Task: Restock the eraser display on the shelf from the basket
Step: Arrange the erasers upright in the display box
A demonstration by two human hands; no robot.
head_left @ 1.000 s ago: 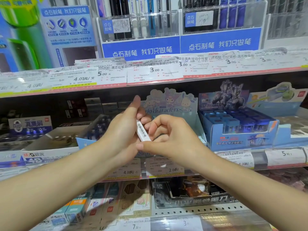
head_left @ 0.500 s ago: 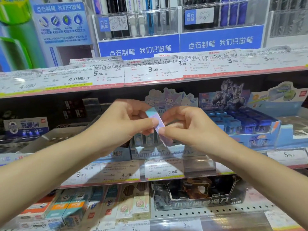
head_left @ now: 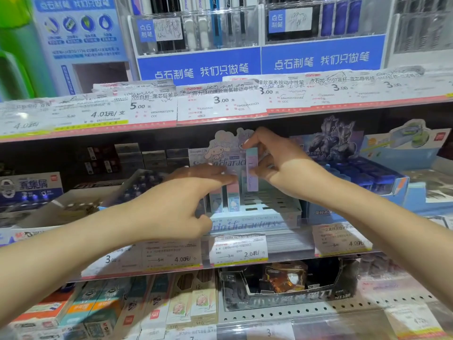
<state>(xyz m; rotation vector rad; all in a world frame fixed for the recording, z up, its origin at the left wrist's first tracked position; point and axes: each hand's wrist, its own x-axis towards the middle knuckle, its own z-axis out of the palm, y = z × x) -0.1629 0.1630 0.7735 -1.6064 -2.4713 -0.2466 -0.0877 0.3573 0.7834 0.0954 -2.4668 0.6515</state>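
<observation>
Head view: the right hand (head_left: 282,165) pinches a pastel eraser (head_left: 251,168) upright between thumb and fingers, poised over an empty slot of the display box (head_left: 269,214), probably so it drops in straight. The left hand (head_left: 176,204), fingers extended flat, steadies the erasers already standing (head_left: 228,197) beside it. No basket shows.

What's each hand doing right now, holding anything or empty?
Left hand: fingers resting on the upright pastel erasers in the cartoon-character display box; whether it grips one cannot be told.
Right hand: grip closed on a pastel pink-and-blue rectangular eraser, held upright.
</observation>
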